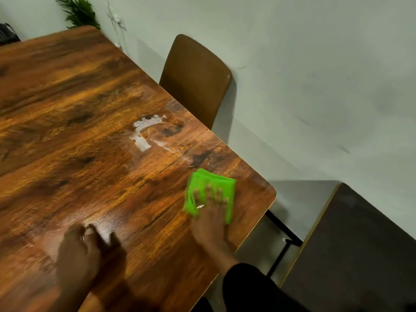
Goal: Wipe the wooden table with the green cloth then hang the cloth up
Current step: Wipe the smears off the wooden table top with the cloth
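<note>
Head view looks down on a wooden surface point(90, 131) with a dark, streaky grain. Near its right corner lies the green cloth point(210, 192), folded into a thick pad and flat on the wood, just inside the edge. On top of it rests the right hand point(210, 218), palm down, its fingers point(217, 194) spread across the cloth and pressing it to the wood; a ring shows on one of them. A dark sleeve point(252, 287) covers that arm from the wrist back. Well to the left, the left hand point(77, 248) sits on bare wood near the front edge, its fingers point(90, 231) curled loosely together and holding nothing. Beyond the cloth, toward the far side, a white smear point(144, 132) marks the wood, apart from the cloth. A brown chair point(195, 79) stands against the pale wall just past the right edge. A green plant point(78, 12) shows at the far corner. A dark table point(360, 244) sits at lower right
</note>
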